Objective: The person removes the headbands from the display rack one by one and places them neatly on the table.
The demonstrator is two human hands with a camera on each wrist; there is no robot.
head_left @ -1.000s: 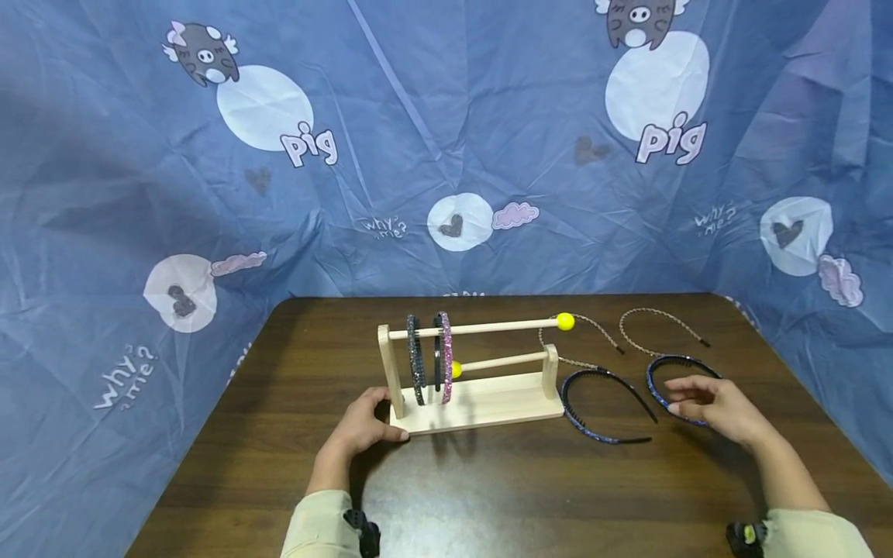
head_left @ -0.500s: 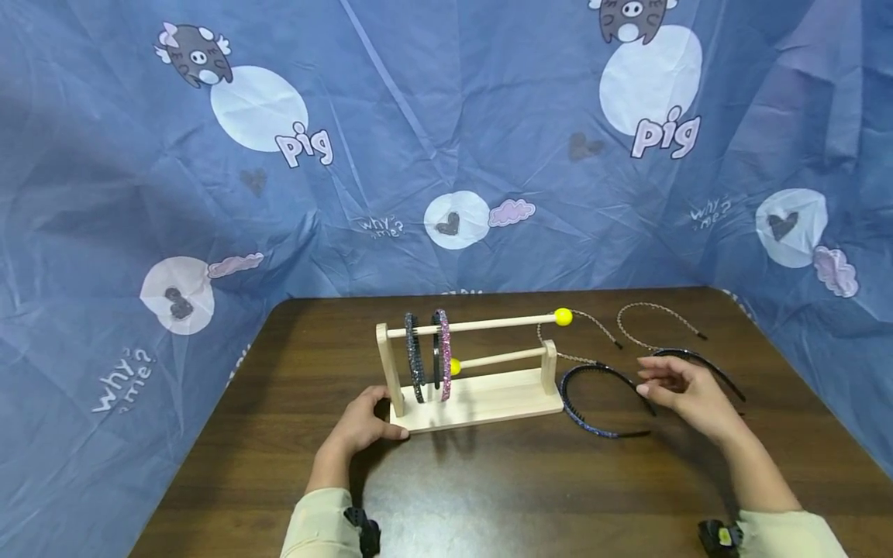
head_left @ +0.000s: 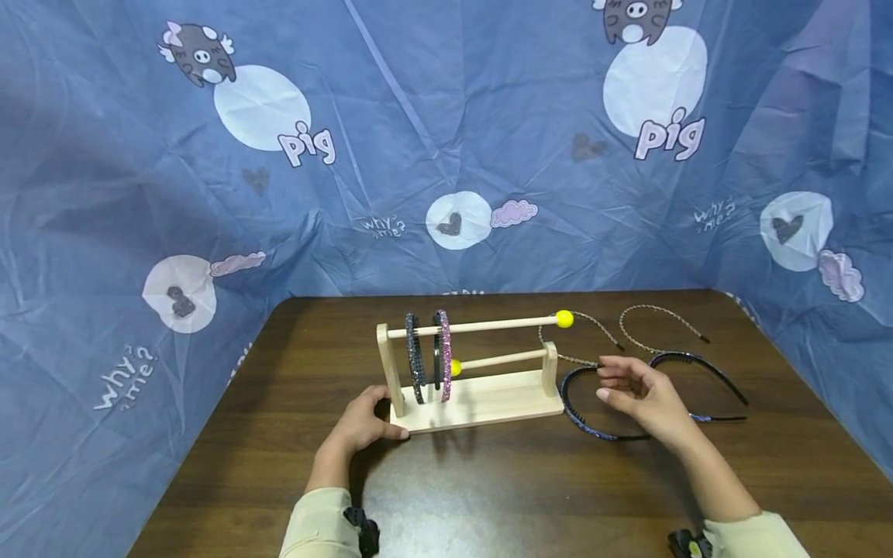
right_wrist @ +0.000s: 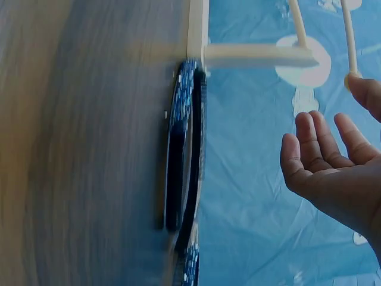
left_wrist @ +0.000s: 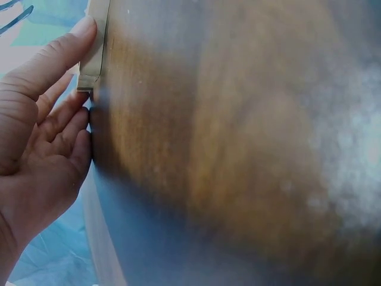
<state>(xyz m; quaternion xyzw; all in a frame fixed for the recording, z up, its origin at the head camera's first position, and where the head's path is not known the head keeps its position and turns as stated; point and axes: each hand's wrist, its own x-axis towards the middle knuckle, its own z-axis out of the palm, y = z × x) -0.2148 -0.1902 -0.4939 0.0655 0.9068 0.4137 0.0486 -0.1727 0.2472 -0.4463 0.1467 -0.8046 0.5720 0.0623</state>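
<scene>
A wooden headband stand [head_left: 495, 399] has two rods with yellow end balls. On its upper rod hang a dark glittery headband [head_left: 415, 360], a black one [head_left: 437, 364] and a pink glittery one [head_left: 446, 372]. My left hand [head_left: 359, 425] holds the left end of the base, thumb [left_wrist: 84, 30] along the front edge. My right hand [head_left: 645, 399], fingers loosely bent and holding nothing, hovers over a blue glittery headband [head_left: 586, 428] that lies right of the stand. In the right wrist view that blue headband [right_wrist: 183, 95] lies apart from the hand.
Another blue headband [head_left: 725, 381] lies farther right on the brown table [head_left: 530, 496]. Behind are two thin gold braided headbands, one [head_left: 654, 307] at the back right, the other [head_left: 605, 328] behind the stand's right end. A blue printed cloth [head_left: 391, 139] rises behind the table.
My right hand has moved left, from over the far-right blue headband to over the one beside the stand. My left hand and the stand have stayed in place.
</scene>
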